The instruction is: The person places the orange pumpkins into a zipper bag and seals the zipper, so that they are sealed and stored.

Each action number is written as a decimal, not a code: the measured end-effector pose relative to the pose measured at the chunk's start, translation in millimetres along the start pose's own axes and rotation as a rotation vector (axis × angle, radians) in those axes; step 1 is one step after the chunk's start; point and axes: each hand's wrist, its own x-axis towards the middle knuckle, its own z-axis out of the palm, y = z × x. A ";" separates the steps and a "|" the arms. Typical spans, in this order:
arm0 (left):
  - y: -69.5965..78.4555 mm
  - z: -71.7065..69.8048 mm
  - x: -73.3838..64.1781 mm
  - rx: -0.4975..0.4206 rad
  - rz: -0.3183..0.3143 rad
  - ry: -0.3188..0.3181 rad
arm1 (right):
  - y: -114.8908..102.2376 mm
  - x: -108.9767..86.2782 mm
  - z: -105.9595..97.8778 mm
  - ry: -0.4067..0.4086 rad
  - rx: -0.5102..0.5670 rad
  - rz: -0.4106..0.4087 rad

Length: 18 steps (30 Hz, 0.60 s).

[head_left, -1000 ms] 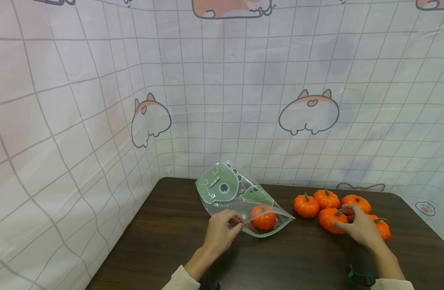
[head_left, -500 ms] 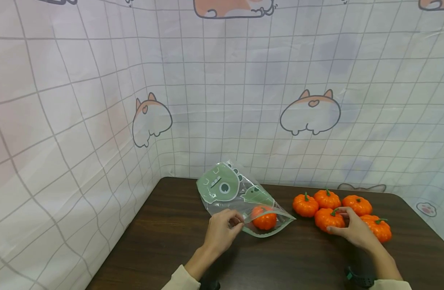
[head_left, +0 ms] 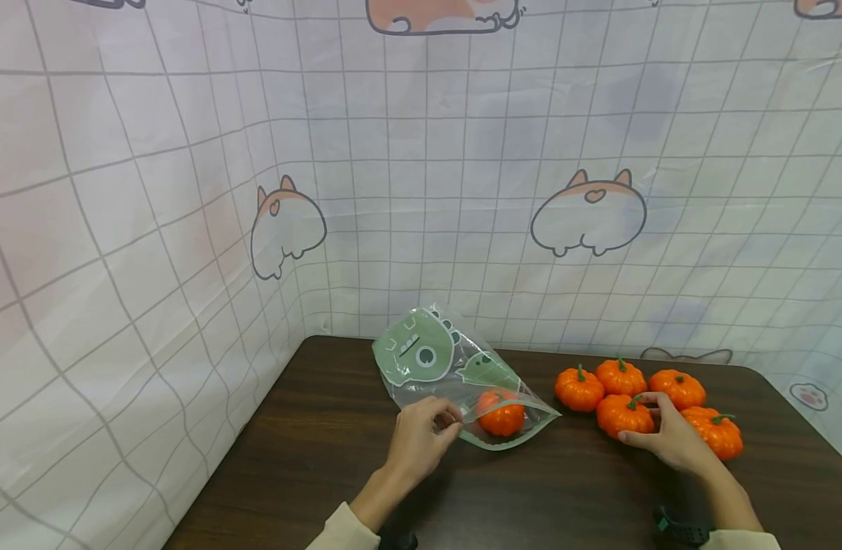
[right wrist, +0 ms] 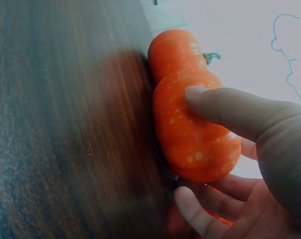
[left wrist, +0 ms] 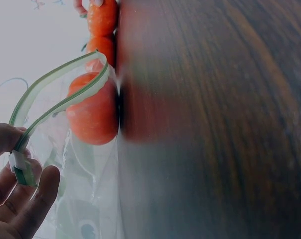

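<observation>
A clear zip bag (head_left: 462, 372) with a green dinosaur print lies on the dark table, its mouth gaping toward me. One small orange pumpkin (head_left: 501, 418) sits inside, close to the mouth. My left hand (head_left: 421, 435) pinches the corner of the bag's mouth; in the left wrist view, a white zip slider (left wrist: 18, 162) shows between the fingers. To the right, my right hand (head_left: 675, 435) holds another pumpkin (head_left: 622, 418) by its side. The right wrist view has the thumb (right wrist: 225, 107) on this pumpkin's near face, other fingers behind and below, partly hidden.
Several more pumpkins stand around the held one: one at its left (head_left: 579, 389), one behind (head_left: 620, 377), one at the back right (head_left: 677, 389) and one at the right (head_left: 717, 433). A patterned cloth (head_left: 462, 191) hangs behind the table (head_left: 311, 451).
The right hand has closed on the pumpkin and shifted it slightly left, away from the pumpkin at the right. Over the last half second almost nothing moves. The left hand stays at the bag.
</observation>
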 end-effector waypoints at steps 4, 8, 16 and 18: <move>-0.5 0.2 0.0 0.001 0.000 0.000 | 0.3 -0.3 -0.2 -0.002 -0.011 -0.001; -1.1 0.4 -0.3 0.002 -0.002 -0.002 | 1.2 0.3 -1.0 -0.007 -0.016 0.001; -1.3 0.1 -0.3 -0.002 -0.008 -0.001 | 3.1 2.0 -5.5 -0.018 0.010 0.010; -1.2 0.0 0.0 -0.003 -0.009 -0.002 | 2.0 1.3 -6.9 -0.006 0.013 0.003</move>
